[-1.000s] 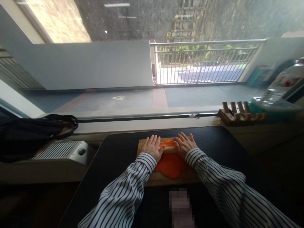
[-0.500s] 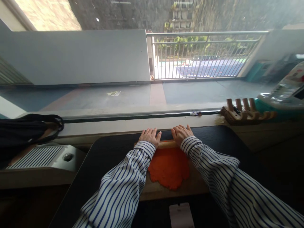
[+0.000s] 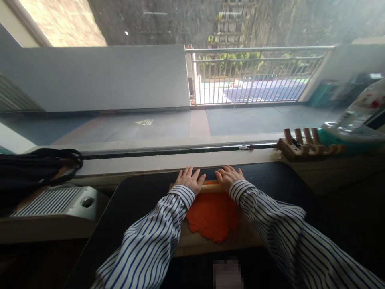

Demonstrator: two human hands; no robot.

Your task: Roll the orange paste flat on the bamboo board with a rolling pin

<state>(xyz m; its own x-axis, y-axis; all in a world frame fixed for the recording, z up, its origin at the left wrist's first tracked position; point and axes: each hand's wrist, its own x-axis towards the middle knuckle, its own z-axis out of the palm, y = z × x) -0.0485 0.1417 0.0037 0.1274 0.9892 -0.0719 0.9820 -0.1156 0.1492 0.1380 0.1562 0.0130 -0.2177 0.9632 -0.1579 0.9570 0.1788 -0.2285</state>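
Resting left hand (image 3: 189,180) and right hand (image 3: 229,177) palm-down on one rolling pin (image 3: 211,188), head view; grip spread on both. Counting one orange sheet (image 3: 212,218) beneath pin, on one board (image 3: 191,248). Noting bench (image 3: 142,200) surface left and right of board, far edge near both hands.

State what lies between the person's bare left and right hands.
In the head view, a pale wooden rolling pin lies there, across a flat, irregular orange dough-like sheet.
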